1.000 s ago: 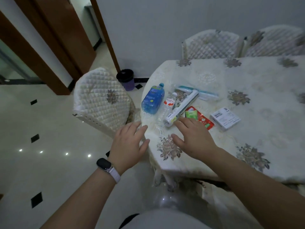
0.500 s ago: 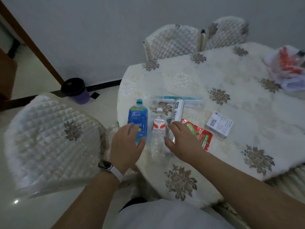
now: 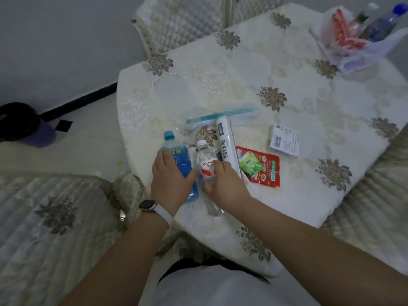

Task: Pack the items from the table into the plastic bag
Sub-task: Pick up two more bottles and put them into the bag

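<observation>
The left hand [image 3: 170,184] was found curled round the blue bottle [image 3: 179,156] and the right hand [image 3: 224,186] round the clear bottle [image 3: 204,153] beside it, evidently gripped for lifting, while the plastic bag [image 3: 379,45] was noted well beyond the right hand.

Grey wall [image 3: 55,40], pale floor [image 3: 88,133], quilted chairs [image 3: 181,25], floral-clothed table [image 3: 265,69], dim light.
</observation>
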